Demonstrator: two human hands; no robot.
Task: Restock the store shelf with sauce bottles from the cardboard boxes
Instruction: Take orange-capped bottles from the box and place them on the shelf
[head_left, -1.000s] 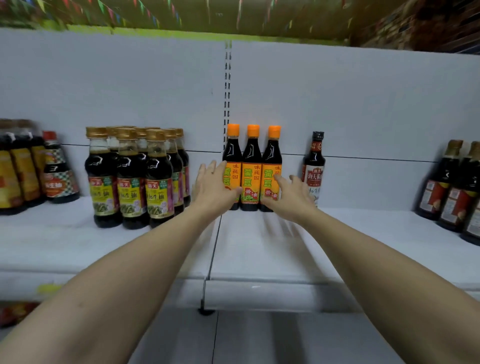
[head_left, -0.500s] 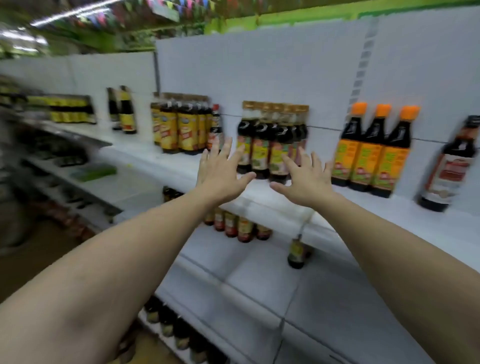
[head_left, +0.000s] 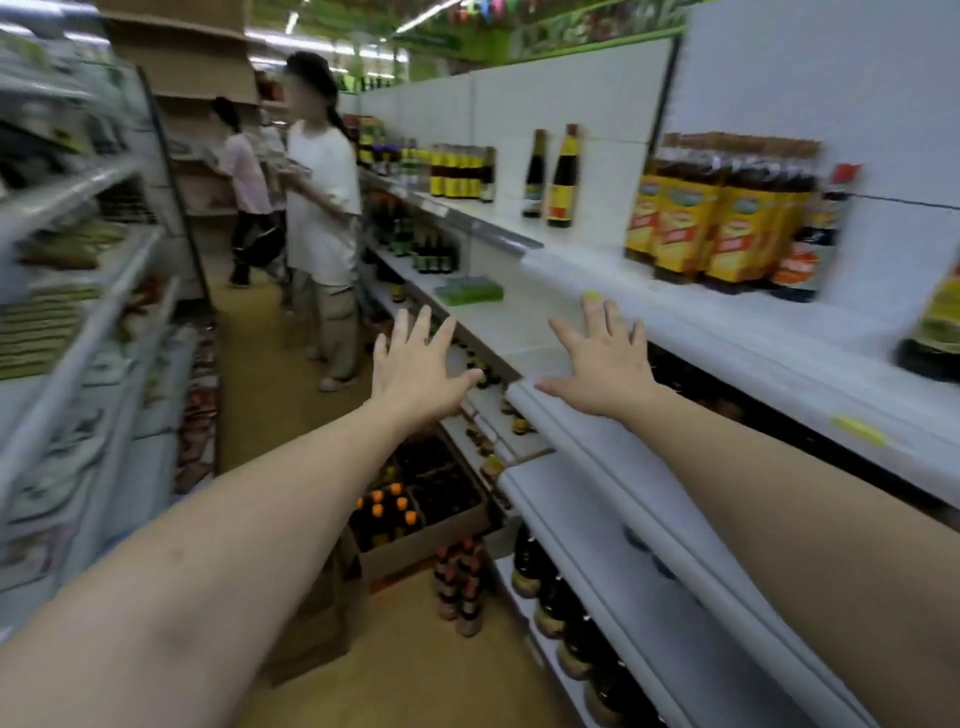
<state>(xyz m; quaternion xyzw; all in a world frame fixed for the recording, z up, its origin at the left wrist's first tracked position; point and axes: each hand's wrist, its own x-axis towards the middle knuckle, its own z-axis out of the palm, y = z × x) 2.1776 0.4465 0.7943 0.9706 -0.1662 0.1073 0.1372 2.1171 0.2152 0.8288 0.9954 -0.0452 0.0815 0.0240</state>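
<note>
Since a second ago, when both hands were around a trio of bottles at the back of the shelf (head_left: 727, 364), the view has swung left down the aisle and the hands have come off the stock. That trio is out of view now, somewhere off past the right hand.

Left hand (head_left: 415, 374): spread, fingers straight and apart, holding nothing, out over the aisle. Right hand (head_left: 602, 364): also spread and empty, over the shelf's front lip; can't tell if the palm touches it.

Newly in view is the cardboard box (head_left: 436, 540) on the floor, straight below the left hand. Orange-capped bottles (head_left: 389, 506) stand in the half nearer the left forearm. The other half is dark, contents unclear. Loose bottles (head_left: 462, 587) stand on the floor just beside the box, under the gap between the two hands. Yellow-label bottles (head_left: 717, 228) sit up and to the right of the right hand. A person in a white top (head_left: 317, 208) stands beyond the left hand, well apart.

Likely meaning: the placing step is done and this is the turn back to the box for more. Both hands are free, so the next move needs a reach down. The loose floor bottles could get knocked.
</note>
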